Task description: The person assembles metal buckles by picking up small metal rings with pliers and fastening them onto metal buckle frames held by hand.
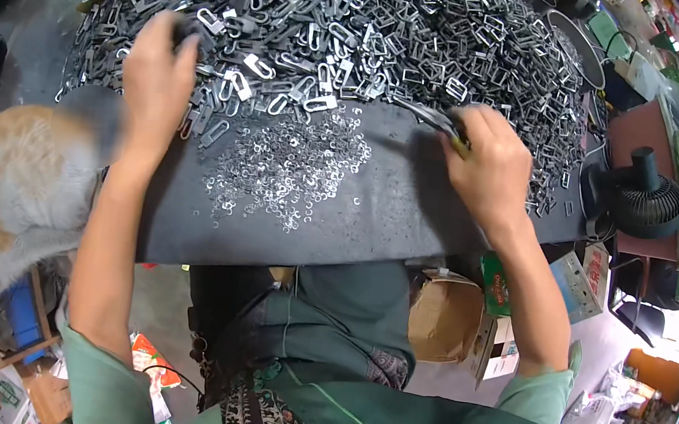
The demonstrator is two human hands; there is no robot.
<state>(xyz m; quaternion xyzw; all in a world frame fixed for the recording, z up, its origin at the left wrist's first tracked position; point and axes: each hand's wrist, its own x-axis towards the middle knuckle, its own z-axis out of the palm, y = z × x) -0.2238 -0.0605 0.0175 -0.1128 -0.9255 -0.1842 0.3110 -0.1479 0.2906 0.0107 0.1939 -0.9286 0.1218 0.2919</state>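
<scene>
Head view, looking down at a dark work mat (375, 208) with a huge heap of metal clips (364, 33) piled along its far side. The pliers (431, 119) lie with their long axis running sideways across the mat, nose pointing left at the heap's near edge; the handles are buried in the right hand (493, 169), which is closed around them. Can't make out whether the nose has a clip in it. The left hand (157, 78) rests curled, palm down, on the heap's left end; what's under it is hidden. Small loose rings (289, 166) sit mid-mat between both hands
</scene>
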